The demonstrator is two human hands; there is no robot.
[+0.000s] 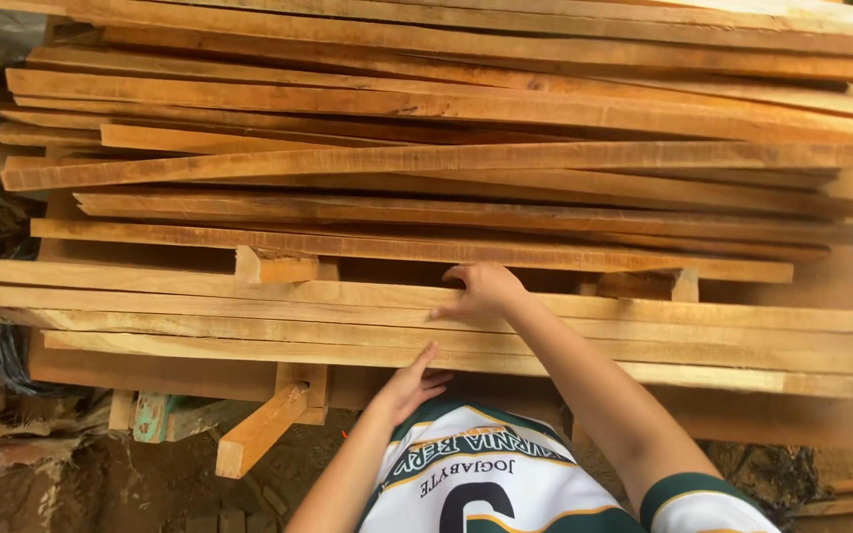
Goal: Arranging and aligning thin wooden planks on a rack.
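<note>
- The right hand (484, 289) lies on the long plank (249, 294) near the front of the lumber stack (446, 148), fingers curled over its far edge, gripping it.
- The left hand (409, 383) presses flat, fingers extended, against the lowest front plank (199, 345) just below, clasping nothing.
- To shift the gripped plank cleanly, I'd judge it best to draw it straight out while bracing the plank beneath.
- Count: two hands; over a dozen planks, exact number unclear; one stub block (261, 428) jutting under the stack.

left hand (409, 383): flat, fingers extended | right hand (484, 290): reaching forward, fingers curled
</note>
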